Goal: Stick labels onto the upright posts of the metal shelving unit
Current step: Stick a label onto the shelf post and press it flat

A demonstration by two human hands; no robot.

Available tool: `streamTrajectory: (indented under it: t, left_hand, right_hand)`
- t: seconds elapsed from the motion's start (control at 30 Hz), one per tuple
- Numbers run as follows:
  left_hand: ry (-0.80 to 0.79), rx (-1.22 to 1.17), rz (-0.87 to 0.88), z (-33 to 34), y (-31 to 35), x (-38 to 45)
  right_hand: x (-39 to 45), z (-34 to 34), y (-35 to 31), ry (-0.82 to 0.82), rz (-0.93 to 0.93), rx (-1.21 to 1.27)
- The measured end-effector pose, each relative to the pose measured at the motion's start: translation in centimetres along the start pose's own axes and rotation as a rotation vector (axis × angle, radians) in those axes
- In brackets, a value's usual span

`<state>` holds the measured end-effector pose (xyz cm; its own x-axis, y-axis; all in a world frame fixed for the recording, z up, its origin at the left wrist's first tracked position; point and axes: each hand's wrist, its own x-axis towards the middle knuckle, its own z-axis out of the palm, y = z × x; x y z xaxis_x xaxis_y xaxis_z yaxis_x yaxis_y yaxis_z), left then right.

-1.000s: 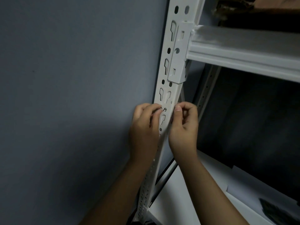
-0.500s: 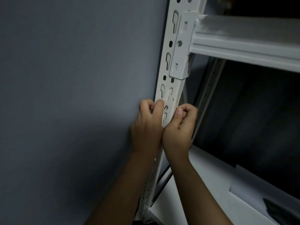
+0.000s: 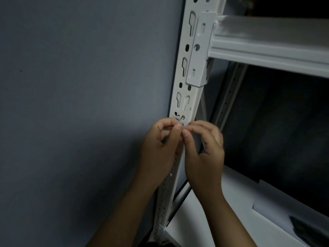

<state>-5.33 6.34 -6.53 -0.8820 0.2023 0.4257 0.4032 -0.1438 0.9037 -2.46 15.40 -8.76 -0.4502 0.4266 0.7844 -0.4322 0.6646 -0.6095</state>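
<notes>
A white slotted upright post (image 3: 191,72) runs from the top middle down to the bottom middle. A small white label (image 3: 179,118) with black handwriting and a blue edge lies on the post's face just above my fingers. My left hand (image 3: 160,145) curls in front of the post, its thumb and forefinger pinched at the label's lower edge. My right hand (image 3: 204,148) meets it from the right, fingertips touching the left hand's fingertips at the post. Whether the label is fully stuck down is hidden by my fingers.
A grey-blue wall (image 3: 80,104) fills the left. A white shelf beam (image 3: 267,49) hooks into the post at the upper right. Behind it stands a rear perforated post (image 3: 229,97). Below is a white lower shelf (image 3: 204,220) with white sheets (image 3: 276,211) and a dark object (image 3: 309,230).
Both hands have slipped down a little and away from the post, loosening from closed fists to a fingertip pinch. The written label now shows above my fingers.
</notes>
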Motion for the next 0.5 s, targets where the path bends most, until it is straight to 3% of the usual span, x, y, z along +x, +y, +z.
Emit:
streamTrajectory:
  t: [0.23,0.5]
  left_hand:
    - [-0.055,-0.102,-0.071,-0.8,1.3,-0.2]
    - [-0.170,-0.207,-0.359,-2.0,2.4,-0.3]
  right_hand:
    - [0.2,-0.5,-1.9,-0.024,0.076,0.196]
    - [0.4,-1.2,-2.5,-0.097,0.096,0.225]
